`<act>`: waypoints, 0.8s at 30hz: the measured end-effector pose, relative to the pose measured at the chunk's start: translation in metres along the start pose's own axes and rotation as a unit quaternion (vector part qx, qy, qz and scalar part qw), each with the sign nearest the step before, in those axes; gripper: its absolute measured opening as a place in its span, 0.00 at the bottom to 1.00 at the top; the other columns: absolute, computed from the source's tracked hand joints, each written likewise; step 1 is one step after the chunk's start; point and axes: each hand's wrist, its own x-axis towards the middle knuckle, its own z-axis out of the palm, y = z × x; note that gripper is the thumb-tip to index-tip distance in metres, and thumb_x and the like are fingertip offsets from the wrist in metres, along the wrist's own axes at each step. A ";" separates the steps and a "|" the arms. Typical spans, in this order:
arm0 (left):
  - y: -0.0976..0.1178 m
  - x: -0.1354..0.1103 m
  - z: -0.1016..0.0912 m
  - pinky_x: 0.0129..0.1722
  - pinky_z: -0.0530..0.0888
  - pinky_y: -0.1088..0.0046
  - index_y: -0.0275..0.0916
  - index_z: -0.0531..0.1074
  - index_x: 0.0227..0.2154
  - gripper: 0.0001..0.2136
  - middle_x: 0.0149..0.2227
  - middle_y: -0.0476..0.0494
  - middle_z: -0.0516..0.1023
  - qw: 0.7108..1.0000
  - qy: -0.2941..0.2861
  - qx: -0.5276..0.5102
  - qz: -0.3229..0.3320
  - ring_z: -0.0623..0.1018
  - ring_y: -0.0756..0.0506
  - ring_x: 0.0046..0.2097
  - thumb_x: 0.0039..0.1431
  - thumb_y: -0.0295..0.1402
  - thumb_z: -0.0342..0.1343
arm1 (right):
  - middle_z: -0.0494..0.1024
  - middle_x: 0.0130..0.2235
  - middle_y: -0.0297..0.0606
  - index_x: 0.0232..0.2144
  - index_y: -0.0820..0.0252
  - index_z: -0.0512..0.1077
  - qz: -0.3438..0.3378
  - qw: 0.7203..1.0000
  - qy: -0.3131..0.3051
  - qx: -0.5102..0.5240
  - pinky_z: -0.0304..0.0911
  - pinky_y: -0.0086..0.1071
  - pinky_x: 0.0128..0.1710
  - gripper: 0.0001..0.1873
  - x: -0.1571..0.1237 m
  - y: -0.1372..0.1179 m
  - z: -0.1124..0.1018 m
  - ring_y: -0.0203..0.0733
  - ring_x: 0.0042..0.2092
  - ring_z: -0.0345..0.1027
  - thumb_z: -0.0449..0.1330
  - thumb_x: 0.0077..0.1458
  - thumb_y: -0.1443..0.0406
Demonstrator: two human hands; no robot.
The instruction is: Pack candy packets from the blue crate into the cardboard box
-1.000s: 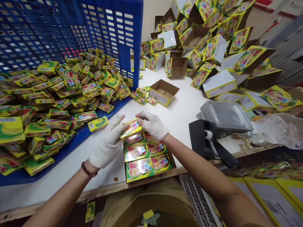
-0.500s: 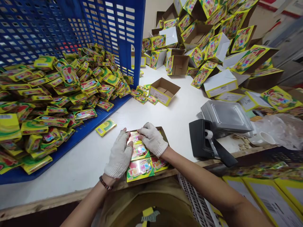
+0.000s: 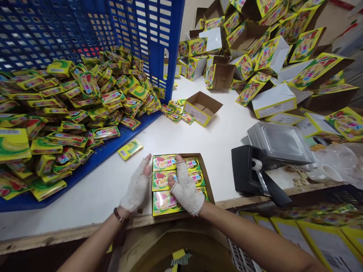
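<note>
A shallow open carton [image 3: 208, 177] sits at the table's front edge, filled with rows of flat yellow-green "TWINS" packs [image 3: 163, 180]. Spread over the packs is my right hand [image 3: 187, 190], in a white fingerless-tip glove. It lies open on top of them and covers part of the right-hand column. My left hand [image 3: 135, 189], gloved likewise, is just beside the carton's left wall with its fingers stretched out and nothing held. One loose pack [image 3: 130, 150] lies on the table beyond the left hand.
A blue crate [image 3: 167, 75] at left holds a large heap of small packs [image 3: 85, 102]. An open carton [image 3: 202, 108] stands mid-table. Behind it rise piled cartons [image 3: 266, 56]. At right are a black tape dispenser [image 3: 245, 170] and clear plastic trays [image 3: 280, 141].
My left hand has drawn off the packs to the carton's left side. My right hand has slid toward me over the packs, uncovering the far row.
</note>
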 end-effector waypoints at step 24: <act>0.026 0.135 -0.116 0.57 0.61 0.42 0.35 0.72 0.29 0.08 0.44 0.27 0.75 0.916 0.018 0.401 -0.018 0.68 0.26 0.57 0.54 0.35 0.53 | 0.79 0.40 0.38 0.42 0.56 0.67 0.027 0.964 -0.021 0.265 0.71 0.37 0.41 0.23 0.062 -0.062 -0.030 0.43 0.39 0.73 0.64 0.51 0.49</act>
